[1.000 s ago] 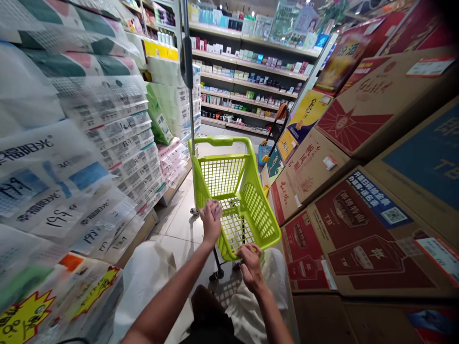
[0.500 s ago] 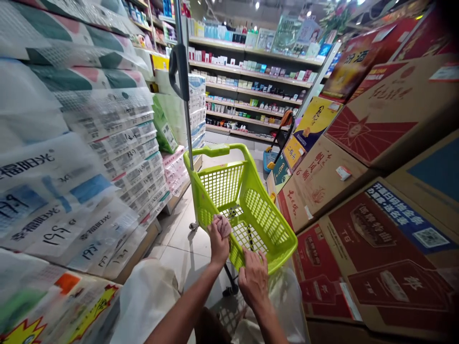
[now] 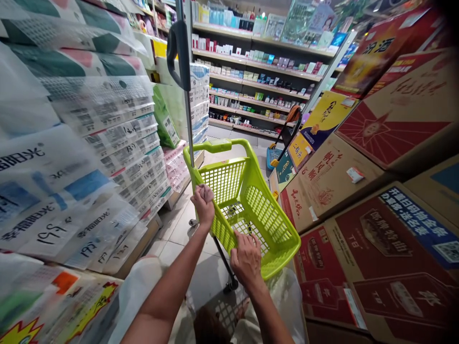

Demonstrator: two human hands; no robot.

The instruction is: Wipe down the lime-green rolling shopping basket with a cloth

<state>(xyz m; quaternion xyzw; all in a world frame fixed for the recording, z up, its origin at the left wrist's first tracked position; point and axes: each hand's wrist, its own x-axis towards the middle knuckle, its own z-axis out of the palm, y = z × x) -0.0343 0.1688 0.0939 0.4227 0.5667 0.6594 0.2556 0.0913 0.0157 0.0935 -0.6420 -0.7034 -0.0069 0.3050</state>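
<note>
A lime-green plastic shopping basket cart (image 3: 274, 217) with lattice sides and small wheels stands before my knees, with only its own mesh floor showing inside. My left hand (image 3: 202, 210) is closed on a crumpled pinkish cloth (image 3: 205, 193), which rests against the rim at the basket's near left side. Over the near rim curl the fingers of my right hand (image 3: 246, 260), gripping the basket; their tips are partly hidden inside. A grey pull handle (image 3: 178, 55) on a metal pole rises from the far left corner.
Wrapped paper packs (image 3: 122, 138) are stacked on the left. Printed cartons (image 3: 333, 172) pile up on the right. Shelves (image 3: 258, 71) of small boxes and bottles stand at the back. A blue dustpan (image 3: 273, 156) sits on the tiled floor (image 3: 172, 234) beside the cartons.
My left hand has slid the cloth along the rim, away from me and to the left. My right hand has shifted slightly left, still on the rim. The view has tilted down a little.
</note>
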